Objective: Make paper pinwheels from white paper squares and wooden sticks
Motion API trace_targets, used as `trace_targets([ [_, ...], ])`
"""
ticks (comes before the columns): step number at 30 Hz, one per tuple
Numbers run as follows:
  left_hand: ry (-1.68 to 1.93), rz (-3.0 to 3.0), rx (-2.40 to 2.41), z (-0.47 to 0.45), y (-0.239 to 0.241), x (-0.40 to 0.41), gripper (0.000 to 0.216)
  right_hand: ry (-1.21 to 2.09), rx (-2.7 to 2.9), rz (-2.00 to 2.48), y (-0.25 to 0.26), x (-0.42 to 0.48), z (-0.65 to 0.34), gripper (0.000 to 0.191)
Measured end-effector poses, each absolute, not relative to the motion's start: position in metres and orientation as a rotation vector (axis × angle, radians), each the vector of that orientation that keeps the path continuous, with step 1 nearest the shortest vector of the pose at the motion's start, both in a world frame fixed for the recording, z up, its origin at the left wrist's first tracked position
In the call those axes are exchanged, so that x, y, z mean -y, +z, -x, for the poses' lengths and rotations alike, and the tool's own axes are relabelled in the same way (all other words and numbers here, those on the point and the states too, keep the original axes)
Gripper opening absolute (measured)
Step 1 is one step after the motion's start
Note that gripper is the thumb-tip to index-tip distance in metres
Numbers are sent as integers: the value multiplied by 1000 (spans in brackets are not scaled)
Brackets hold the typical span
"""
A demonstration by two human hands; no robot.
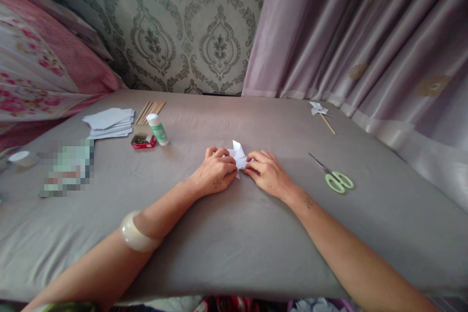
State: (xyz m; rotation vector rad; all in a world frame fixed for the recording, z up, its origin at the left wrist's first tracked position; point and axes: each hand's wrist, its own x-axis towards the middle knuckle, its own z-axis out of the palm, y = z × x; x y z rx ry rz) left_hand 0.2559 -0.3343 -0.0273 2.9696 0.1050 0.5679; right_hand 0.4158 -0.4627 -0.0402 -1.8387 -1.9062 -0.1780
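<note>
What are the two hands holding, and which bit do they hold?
A small folded white paper. The left hand presses its left side and the right hand pinches its right edge, against the grey cloth.

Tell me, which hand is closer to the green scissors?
The right hand. It sits to the left of the scissors, not touching them; the left hand is farther off, beyond the folded paper both hands hold.

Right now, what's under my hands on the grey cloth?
A folded white paper, pinned by the left hand and right hand; one flap sticks up. Its lower part hides beneath the fingers.
</note>
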Motion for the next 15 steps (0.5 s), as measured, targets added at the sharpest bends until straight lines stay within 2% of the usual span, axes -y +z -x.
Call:
trace_targets([
  [15,503,-2995,-84,-254,-21,336,20,-16,1620,1914,-45,461,-395,9],
])
